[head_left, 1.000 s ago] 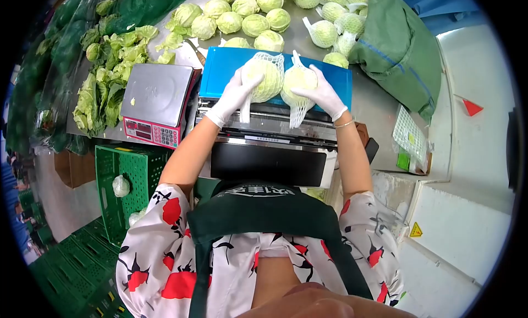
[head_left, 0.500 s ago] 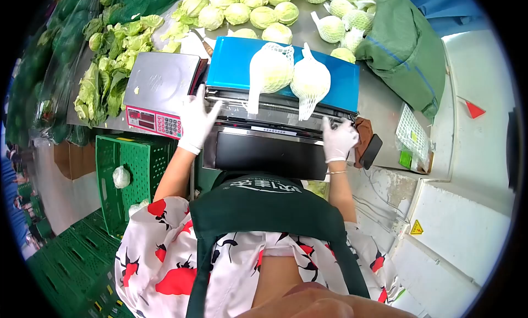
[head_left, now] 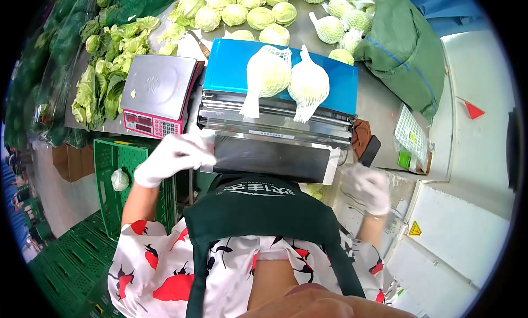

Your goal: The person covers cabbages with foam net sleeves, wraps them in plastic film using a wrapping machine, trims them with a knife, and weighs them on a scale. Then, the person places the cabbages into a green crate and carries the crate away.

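A wrapping machine with a blue top stands before me, two cabbages in white foam nets, a left one and a right one, lying on it. Clear cling film stretches from its rollers over the black front plate. At the plate's left end, my gloved left hand pinches the film's edge. My gloved right hand, smeared by motion, is off the right end with fingers curled, seemingly on the film's other corner.
A digital scale stands left of the machine, beside loose cabbage leaves. Bare cabbages and netted ones lie behind. A green crate is at lower left. A phone and a green sack sit to the right.
Both hands have moved from the machine's rollers back toward my body and outward, drawing film over the black plate. The netted cabbages stay on the blue top.
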A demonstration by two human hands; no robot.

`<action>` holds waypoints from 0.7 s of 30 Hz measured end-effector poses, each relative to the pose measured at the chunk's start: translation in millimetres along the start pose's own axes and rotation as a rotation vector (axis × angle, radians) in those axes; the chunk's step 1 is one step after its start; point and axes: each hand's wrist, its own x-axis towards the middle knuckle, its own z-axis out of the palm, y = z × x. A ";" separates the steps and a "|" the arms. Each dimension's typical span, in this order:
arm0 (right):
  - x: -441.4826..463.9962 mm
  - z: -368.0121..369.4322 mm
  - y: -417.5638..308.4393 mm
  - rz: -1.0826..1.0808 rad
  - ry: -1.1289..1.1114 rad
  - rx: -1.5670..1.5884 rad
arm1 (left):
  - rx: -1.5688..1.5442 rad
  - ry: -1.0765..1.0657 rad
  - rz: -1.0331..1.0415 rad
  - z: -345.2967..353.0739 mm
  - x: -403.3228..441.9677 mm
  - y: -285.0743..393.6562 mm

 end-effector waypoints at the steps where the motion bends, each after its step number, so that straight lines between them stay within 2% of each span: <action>1: 6.1 -8.6 -14.5 -0.233 -0.202 0.000 | -0.060 0.019 0.053 -4.5 0.9 20.1; 2: 15.2 -19.3 -26.1 -0.235 -0.062 -0.133 | -0.113 0.125 0.196 -5.6 12.4 33.4; 3: 29.5 -27.6 -39.2 -0.234 0.078 -0.266 | 0.103 0.294 0.273 -15.5 28.1 30.1; 4: 67.2 -2.3 -56.8 -0.074 0.288 -0.256 | 0.224 0.414 0.236 -20.3 56.1 34.7; 5: 104.9 23.0 -74.5 0.085 0.495 -0.210 | 0.295 0.472 0.335 -22.8 92.8 31.8; 6: 138.7 6.6 -57.4 -0.059 0.328 -0.482 | 0.192 0.343 0.317 -33.8 125.4 21.8; 7: 169.3 -14.1 -27.1 -0.203 0.153 -0.750 | 0.392 0.302 0.267 -43.1 149.7 6.8; 8: 192.0 -31.8 0.0 -0.168 -0.006 -0.947 | 0.652 0.256 0.353 -52.7 175.0 -16.9; 9: 207.8 -41.7 23.6 -0.235 -0.121 -1.188 | 0.749 0.156 0.322 -54.0 189.6 -31.2; 10: 218.0 -42.2 38.7 -0.221 -0.183 -1.206 | 0.845 0.055 0.288 -54.6 203.3 -38.5; 12: 228.7 -38.5 57.7 -0.123 -0.142 -1.068 | 0.784 -0.081 0.149 -49.8 215.4 -49.4; 13: 236.7 -39.1 66.0 -0.126 -0.126 -1.043 | 0.800 -0.043 0.143 -50.5 221.8 -57.1; 16: 250.0 -39.1 81.3 -0.118 -0.067 -0.974 | 0.495 0.081 0.055 -50.8 231.9 -74.4; 17: 249.9 -36.4 82.2 -0.113 -0.042 -0.954 | 0.489 0.124 0.150 -50.9 233.0 -83.7; 19: 250.6 -33.2 86.1 -0.131 0.017 -0.889 | 0.351 0.125 0.063 -48.2 232.2 -78.2; 21: 245.0 -27.9 91.4 -0.046 0.060 -0.707 | 0.124 0.139 0.048 -42.8 228.3 -87.7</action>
